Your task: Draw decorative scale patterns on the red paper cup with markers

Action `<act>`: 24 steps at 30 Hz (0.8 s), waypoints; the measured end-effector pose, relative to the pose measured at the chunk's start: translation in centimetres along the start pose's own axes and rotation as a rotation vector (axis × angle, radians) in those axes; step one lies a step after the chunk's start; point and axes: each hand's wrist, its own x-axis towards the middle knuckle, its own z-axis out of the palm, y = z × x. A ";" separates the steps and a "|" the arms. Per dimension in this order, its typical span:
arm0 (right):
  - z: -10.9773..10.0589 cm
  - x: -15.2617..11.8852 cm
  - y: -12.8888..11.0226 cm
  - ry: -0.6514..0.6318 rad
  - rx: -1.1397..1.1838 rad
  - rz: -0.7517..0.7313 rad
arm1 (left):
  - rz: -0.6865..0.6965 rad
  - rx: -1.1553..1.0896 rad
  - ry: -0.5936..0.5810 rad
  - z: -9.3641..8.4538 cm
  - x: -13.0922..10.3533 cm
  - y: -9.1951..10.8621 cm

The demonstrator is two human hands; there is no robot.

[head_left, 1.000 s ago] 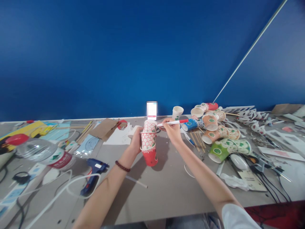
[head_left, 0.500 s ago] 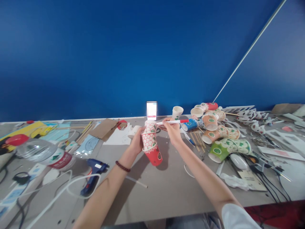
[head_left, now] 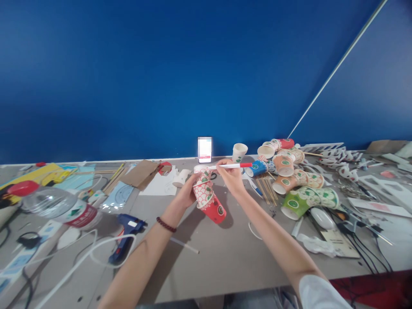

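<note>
My left hand (head_left: 187,192) is closed around a stack of paper cups (head_left: 204,195) with a red-and-white scale pattern and a solid red cup at the lower end. The stack tilts, its red end down and to the right. A white marker with a red end (head_left: 236,165) is pinched in my right hand (head_left: 231,175). Its tip reaches the upper cup of the stack; whether it touches is too small to tell. Behind the stack a lit phone (head_left: 205,149) leans against the blue wall. A white cup (head_left: 181,178) lies just left of my left hand.
Several joined cups (head_left: 309,199) lie to the right, near wooden sticks (head_left: 268,189). One white cup (head_left: 239,152) stands by the wall. On the left are a blue glue gun (head_left: 127,238), a plastic bottle (head_left: 61,206), a power strip (head_left: 28,257) and cardboard (head_left: 139,174).
The cup stack has tilted further, its red lower end swinging to the right. The marker has shifted slightly left and down with my right hand.
</note>
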 end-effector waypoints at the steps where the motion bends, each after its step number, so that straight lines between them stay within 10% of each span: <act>1: 0.0 0.0 0.0 -0.003 -0.023 -0.009 | 0.001 0.004 0.005 -0.1 0.1 0.0; 24: -0.1 -0.5 -1.0 -0.072 -0.171 -0.096 | 0.056 0.079 -0.076 0.2 -0.2 -0.1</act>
